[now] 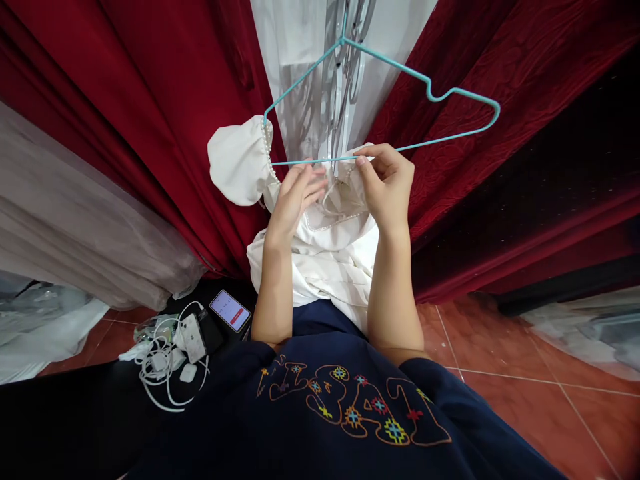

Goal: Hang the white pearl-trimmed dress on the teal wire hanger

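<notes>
two hands | left hand [295,197] and right hand [385,183] both pinch white pearl-trimmed fabric garment [320,247] | on thin turquoise wire hanger [400,100]

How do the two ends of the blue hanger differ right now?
The hanger has its left end tucked inside the white garment's puffed sleeve, while its right end is bare against the red curtain. The left end sits slightly lower. Both belong to one thin wire frame.
</notes>
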Demonstrator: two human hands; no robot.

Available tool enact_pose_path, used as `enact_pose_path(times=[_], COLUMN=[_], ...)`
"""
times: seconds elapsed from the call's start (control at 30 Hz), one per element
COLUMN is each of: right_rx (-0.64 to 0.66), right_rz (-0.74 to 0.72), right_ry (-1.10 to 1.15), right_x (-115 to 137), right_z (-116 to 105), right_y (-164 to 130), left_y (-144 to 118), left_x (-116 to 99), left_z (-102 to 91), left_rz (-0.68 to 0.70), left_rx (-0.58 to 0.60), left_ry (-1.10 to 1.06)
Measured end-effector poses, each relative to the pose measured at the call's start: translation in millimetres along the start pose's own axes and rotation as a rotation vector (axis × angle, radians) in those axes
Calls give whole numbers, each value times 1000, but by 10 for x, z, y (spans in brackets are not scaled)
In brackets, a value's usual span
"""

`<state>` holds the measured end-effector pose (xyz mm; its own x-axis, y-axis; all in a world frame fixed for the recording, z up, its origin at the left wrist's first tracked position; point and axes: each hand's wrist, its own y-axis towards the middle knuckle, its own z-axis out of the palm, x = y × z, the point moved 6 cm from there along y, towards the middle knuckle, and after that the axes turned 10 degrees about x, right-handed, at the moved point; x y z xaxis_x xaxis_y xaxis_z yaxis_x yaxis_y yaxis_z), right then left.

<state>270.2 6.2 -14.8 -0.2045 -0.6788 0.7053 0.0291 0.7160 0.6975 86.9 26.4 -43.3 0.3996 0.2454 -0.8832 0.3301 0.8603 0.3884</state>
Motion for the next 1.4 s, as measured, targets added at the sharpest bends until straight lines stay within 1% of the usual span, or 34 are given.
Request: enact_pose_path(times=[0.07,0.13,0.2,0.23,0.27,0.33,0.4,0.43,0.5,0.53,0.6,0.63,0.67,0.7,0.73,0.77,0.83,0.9,0.97,1.03,1.1,1.2,1.27,1.3,1.37,1.4], right_rx=[-8,7,24,2,-52,-247,-474,-582,-763,-847,-901,-885,-831,-736,-640,-585,-495,-418,-335,-287,-282,-362,-419,-410,-321,-281], right_rz=[-15,-18,-24,-36,-55,-102,-122,-113,-47,-16,-18,-57,-111,-155,-184,-204,-228,-191,-152,-159,-179,-161,-76,1,145,153], right_ry=[-22,-29,-30,-33,-41,-77,-132,-166,-234,-268,-298,-299,-288,-269,-243,-212,-202,-235,-247,-216,-195,-247,-287,-271,-148,-57], right_x=[27,40,28,11,-16,-103,-229,-292,-382,-380,-263,-151,-17,118,244,357,538,633,682,727,746,671,563,497,402,414], right_z=[-2,12,19,-6,-62,-272,-569,-738,-1084,-1251,-1504,-1581,-1615,-1603,-1556,-1495,-1311,-1094,-902,-799,-795,-893,-925,-902,-756,-653], right_y=[-14,-52,-110,-141,-170,-218,-239,-237,-208,-192,-103,-33,63,187,319,439,663,820,881,873,890,1055,1193,1240,1227,1153], left_y=[76,98,68,46,26,5,7,12,17,16,5,-2,-10,-17,-23,-28,-29,-22,-14,-10,-13,-19,-21,-21,-24,-26], left_x=[-3,-89,-188,-228,-257,-280,-277,-275,-279,-284,-297,-303,-311,-319,-327,-332,-339,-335,-324,-313,-311,-324,-330,-329,-326,-328], left_z=[167,310,364,358,333,255,172,141,106,97,90,91,92,93,94,95,99,103,101,97,98,112,119,119,119,123], left_rz=[137,218,264,277,280,256,219,208,209,213,217,211,206,200,196,194,206,224,236,229,212,203,208,204,193,189], left_rx=[-36,-61,-100,-115,-122,-118,-110,-106,-106,-112,-129,-132,-132,-129,-125,-120,-110,-109,-121,-137,-144,-132,-135,-145,-169,-172], left_ry=[-173,-232,-216,-197,-176,-140,-103,-89,-67,-53,-22,-6,7,16,23,26,19,10,10,24,39,33,12,6,2,2])
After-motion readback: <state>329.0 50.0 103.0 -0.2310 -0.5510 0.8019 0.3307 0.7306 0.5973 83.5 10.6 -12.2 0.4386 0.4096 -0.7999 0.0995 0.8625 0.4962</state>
